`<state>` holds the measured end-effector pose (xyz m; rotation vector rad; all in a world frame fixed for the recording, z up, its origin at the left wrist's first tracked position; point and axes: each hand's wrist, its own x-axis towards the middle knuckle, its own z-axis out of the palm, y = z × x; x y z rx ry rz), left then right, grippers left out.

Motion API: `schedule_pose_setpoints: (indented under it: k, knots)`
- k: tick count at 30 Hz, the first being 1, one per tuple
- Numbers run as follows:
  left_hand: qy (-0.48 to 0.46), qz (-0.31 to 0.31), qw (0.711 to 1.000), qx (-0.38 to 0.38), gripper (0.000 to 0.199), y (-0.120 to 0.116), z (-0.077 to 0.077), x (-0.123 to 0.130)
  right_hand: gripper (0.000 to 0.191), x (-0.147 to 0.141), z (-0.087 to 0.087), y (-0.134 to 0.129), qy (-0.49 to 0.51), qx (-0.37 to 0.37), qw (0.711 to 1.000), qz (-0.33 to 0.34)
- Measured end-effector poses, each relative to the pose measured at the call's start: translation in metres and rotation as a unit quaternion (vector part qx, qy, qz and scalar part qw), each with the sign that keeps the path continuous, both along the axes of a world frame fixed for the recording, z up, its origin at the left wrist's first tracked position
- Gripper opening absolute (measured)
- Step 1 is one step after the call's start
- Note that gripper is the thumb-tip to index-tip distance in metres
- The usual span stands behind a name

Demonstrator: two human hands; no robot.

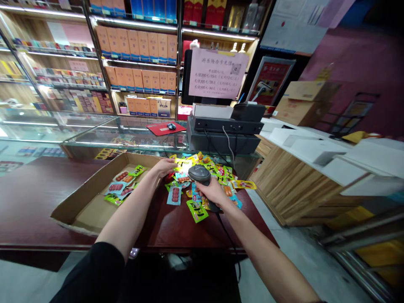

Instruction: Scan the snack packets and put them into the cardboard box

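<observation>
My right hand is closed around the handle of a black barcode scanner, its head aimed leftward and its cord trailing down over the table edge. Pinched in my left hand is a yellow snack packet, lit brightly in front of the scanner. Beneath and behind both hands spreads a loose pile of small snack packets in yellow, green and blue. A blue packet of sausages and a green packet lie at the near side of the pile. Several more packets rest inside a shallow cardboard box on the left.
A dark red table carries the box and pile. Behind it stand a glass counter, a red mouse pad and a monitor with a paper sign. Stocked shelves line the back; a wooden cabinet stands right.
</observation>
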<state>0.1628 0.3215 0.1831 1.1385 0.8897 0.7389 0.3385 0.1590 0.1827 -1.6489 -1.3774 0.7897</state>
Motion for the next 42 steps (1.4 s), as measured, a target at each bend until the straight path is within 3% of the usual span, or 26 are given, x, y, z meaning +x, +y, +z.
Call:
schedule_pose_setpoints:
  k: [7,11,17,22,25,28,31,35,42]
  knots:
    - [-0.034,0.013,0.999,-0.015,0.025,0.0,0.005,0.001,0.02,0.0,0.008,0.0,0.009,-0.014,1.0,0.023]
    - [-0.02,0.037,0.999,-0.009,0.025,0.003,0.018,-0.017,0.018,-0.005,0.016,0.005,0.02,-0.004,0.999,0.043]
    - [-0.02,0.089,0.995,0.036,0.025,0.002,0.037,-0.104,0.02,-0.031,0.023,0.016,0.027,0.0,0.996,0.08]
    - [0.031,0.133,0.99,0.042,0.032,-0.017,0.046,-0.185,0.017,-0.067,0.018,0.028,0.061,-0.016,0.99,0.126]
    - [0.074,0.117,0.99,0.036,0.036,-0.034,0.054,-0.215,0.018,-0.088,0.015,0.035,0.083,-0.026,0.984,0.158]
    - [0.085,0.134,0.987,0.029,0.039,-0.048,0.062,-0.229,0.018,-0.104,0.016,0.039,0.07,-0.032,0.981,0.178]
    - [0.062,0.142,0.988,0.018,0.039,-0.051,0.066,-0.227,0.017,-0.111,0.017,0.041,0.059,-0.031,0.98,0.189]
    - [0.06,0.109,0.992,0.016,0.036,-0.041,0.06,-0.205,0.019,-0.101,0.015,0.041,0.057,-0.026,0.983,0.17]
    - [0.04,-0.013,0.998,0.036,0.035,-0.02,0.046,-0.111,0.019,-0.048,0.023,0.028,0.035,-0.016,0.994,0.101]
